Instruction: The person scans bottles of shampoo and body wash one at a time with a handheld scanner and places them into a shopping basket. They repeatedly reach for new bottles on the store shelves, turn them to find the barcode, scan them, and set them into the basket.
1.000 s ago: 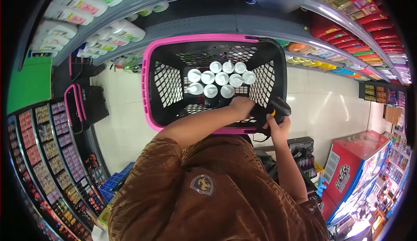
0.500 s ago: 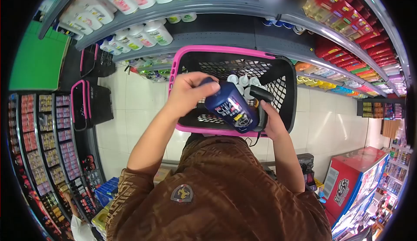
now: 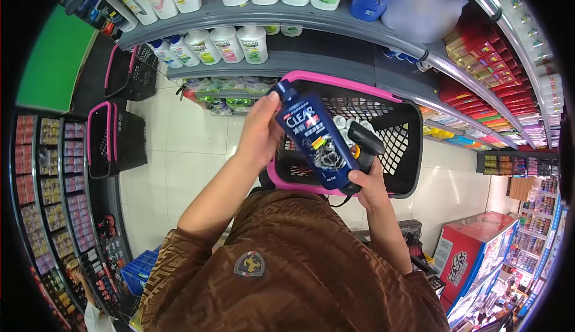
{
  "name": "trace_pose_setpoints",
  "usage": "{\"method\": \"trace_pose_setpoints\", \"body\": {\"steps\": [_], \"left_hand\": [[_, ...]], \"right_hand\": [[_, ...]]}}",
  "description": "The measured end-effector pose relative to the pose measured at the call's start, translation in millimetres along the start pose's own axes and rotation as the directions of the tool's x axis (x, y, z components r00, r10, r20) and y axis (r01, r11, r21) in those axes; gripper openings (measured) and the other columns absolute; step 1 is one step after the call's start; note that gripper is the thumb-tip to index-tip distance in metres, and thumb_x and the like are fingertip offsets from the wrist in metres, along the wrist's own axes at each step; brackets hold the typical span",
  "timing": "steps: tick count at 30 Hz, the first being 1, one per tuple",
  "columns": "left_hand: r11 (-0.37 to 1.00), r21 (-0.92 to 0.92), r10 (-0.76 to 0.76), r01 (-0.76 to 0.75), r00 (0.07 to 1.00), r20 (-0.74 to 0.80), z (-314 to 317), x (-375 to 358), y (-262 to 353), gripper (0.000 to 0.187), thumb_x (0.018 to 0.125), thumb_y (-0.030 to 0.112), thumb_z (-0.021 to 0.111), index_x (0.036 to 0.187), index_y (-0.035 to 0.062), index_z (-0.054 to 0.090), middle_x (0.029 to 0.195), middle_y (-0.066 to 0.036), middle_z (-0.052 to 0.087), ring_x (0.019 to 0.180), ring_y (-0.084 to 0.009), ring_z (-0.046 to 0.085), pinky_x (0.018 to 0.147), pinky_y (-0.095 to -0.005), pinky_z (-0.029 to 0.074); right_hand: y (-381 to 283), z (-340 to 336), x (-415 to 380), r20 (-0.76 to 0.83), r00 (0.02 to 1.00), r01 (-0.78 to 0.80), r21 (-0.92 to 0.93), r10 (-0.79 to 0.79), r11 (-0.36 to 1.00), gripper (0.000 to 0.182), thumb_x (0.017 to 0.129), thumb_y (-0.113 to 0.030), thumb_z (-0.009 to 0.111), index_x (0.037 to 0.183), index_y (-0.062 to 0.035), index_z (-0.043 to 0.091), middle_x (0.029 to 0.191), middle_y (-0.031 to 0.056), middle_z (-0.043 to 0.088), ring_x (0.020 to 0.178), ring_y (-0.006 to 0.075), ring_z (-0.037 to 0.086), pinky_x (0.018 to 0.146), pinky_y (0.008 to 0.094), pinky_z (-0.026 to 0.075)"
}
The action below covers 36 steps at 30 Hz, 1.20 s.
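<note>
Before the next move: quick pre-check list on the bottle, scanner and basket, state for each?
1. Left hand grips the blue shampoo bottle near its cap end: ok.
2. Right hand holds the black handheld scanner: ok.
3. Scanner head sits close beside the bottle: ok.
4. Scanner aimed at a barcode: cannot tell, no barcode is readable in the view.
5. Bottle is lifted above the pink-rimmed basket, label side up toward the camera: ok.
6. White-capped bottles in the basket are mostly hidden behind the blue bottle, so their count: cannot tell.
</note>
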State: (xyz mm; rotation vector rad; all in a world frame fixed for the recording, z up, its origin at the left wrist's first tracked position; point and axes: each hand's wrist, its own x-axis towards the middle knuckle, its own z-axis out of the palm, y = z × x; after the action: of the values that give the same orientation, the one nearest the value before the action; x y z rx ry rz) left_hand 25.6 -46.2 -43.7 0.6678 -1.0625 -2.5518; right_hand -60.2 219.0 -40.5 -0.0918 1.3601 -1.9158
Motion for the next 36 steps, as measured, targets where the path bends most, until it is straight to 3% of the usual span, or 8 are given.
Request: {"method": "trace_pose_setpoints", "body": {"steps": [4, 6, 10, 12, 14, 22, 26, 36], "left_hand": [[0.950, -0.277, -0.129, 0.144, 0.989, 0.070, 19.7, -24.3, -26.5, 0.050, 0.105, 0.051, 0.048, 0.139, 0.0148, 0.051, 0.132, -0.007, 0.062, 0.122, -0.0243, 0.060, 0.109, -0.0472, 0.044], [0.913, -0.321, -0.240, 0.253, 0.967, 0.080, 8.9, -25.7, -24.2, 0.063, 0.102, 0.062, 0.044, 0.141, 0.0129, 0.050, 0.128, -0.010, 0.064, 0.117, -0.0271, 0.063, 0.106, -0.0483, 0.047], [0.727, -0.502, -0.316, 0.469, 0.877, 0.362, -39.1, -4.7, -13.9, 0.084, 0.094, 0.076, 0.044, 0.144, 0.0101, 0.048, 0.112, -0.013, 0.066, 0.104, -0.0268, 0.067, 0.095, -0.0466, 0.052], [0.474, -0.568, -0.214, 0.673, 0.714, 0.667, -54.0, 0.1, -8.3, 0.094, 0.088, 0.079, 0.052, 0.154, 0.0136, 0.040, 0.111, -0.012, 0.062, 0.095, -0.0257, 0.063, 0.086, -0.0473, 0.050], [0.408, -0.550, -0.111, 0.729, 0.637, 0.763, -58.1, -3.7, 1.9, 0.099, 0.087, 0.083, 0.046, 0.153, 0.0092, 0.038, 0.109, -0.015, 0.063, 0.097, -0.0323, 0.066, 0.087, -0.0515, 0.055], [0.379, -0.523, -0.044, 0.764, 0.579, 0.814, -78.9, -16.6, -3.3, 0.102, 0.086, 0.083, 0.047, 0.156, 0.0100, 0.035, 0.115, -0.017, 0.059, 0.109, -0.0365, 0.062, 0.093, -0.0546, 0.053], [0.403, -0.511, -0.105, 0.759, 0.594, 0.798, -84.2, -21.5, 2.6, 0.099, 0.086, 0.082, 0.048, 0.155, 0.0114, 0.037, 0.114, -0.016, 0.058, 0.105, -0.0345, 0.061, 0.091, -0.0527, 0.054], [0.434, -0.476, -0.162, 0.765, 0.586, 0.794, -97.3, -21.7, 5.2, 0.099, 0.086, 0.081, 0.050, 0.154, 0.0105, 0.037, 0.113, -0.019, 0.061, 0.102, -0.0340, 0.062, 0.085, -0.0492, 0.057]], "right_hand": [[17.4, 38.3, 3.6, -0.121, 0.990, 0.046, -0.192, -0.070, 0.980, 0.070, 0.069, -0.005, 0.089, 0.129, -0.0004, 0.053, 0.110, 0.0082, 0.066, 0.092, 0.0168, 0.068, 0.082, 0.0301, 0.058], [32.3, 56.9, 5.9, 0.002, 0.903, 0.386, -0.447, -0.430, 0.807, 0.074, 0.068, -0.004, 0.092, 0.130, 0.0019, 0.053, 0.114, 0.0091, 0.067, 0.091, 0.0161, 0.066, 0.087, 0.0309, 0.055], [27.2, 91.8, -21.7, 0.051, 0.922, 0.325, -0.639, -0.383, 0.697, 0.056, 0.069, -0.013, 0.093, 0.116, 0.0024, 0.067, 0.098, 0.0057, 0.074, 0.083, 0.0116, 0.068, 0.078, 0.0310, 0.056], [21.2, 96.0, -30.7, 0.315, 0.913, 0.408, -0.668, -0.260, 0.623, 0.055, 0.068, -0.014, 0.092, 0.114, 0.0016, 0.067, 0.098, 0.0081, 0.075, 0.084, 0.0116, 0.070, 0.075, 0.0314, 0.056], [10.1, 111.0, -41.6, 0.289, 0.944, 0.325, -0.745, -0.158, 0.582, 0.048, 0.069, -0.013, 0.089, 0.110, 0.0012, 0.068, 0.095, 0.0105, 0.074, 0.083, 0.0144, 0.071, 0.074, 0.0322, 0.055], [13.1, 135.7, -46.5, 0.259, 0.894, 0.420, -0.766, -0.365, 0.487, 0.031, 0.069, -0.007, 0.081, 0.094, 0.0010, 0.067, 0.081, 0.0123, 0.067, 0.069, 0.0267, 0.066, 0.065, 0.0334, 0.051], [3.3, 150.8, -51.5, 0.386, 0.873, 0.471, -0.825, -0.298, 0.312, 0.031, 0.064, -0.007, 0.077, 0.091, -0.0011, 0.065, 0.078, 0.0146, 0.063, 0.068, 0.0364, 0.063, 0.063, 0.0391, 0.050], [23.1, 155.8, -49.7, 0.303, 0.918, 0.377, -0.866, -0.254, 0.329, 0.032, 0.064, -0.010, 0.078, 0.091, -0.0035, 0.064, 0.077, 0.0157, 0.063, 0.070, 0.0397, 0.063, 0.062, 0.0419, 0.050]]}}
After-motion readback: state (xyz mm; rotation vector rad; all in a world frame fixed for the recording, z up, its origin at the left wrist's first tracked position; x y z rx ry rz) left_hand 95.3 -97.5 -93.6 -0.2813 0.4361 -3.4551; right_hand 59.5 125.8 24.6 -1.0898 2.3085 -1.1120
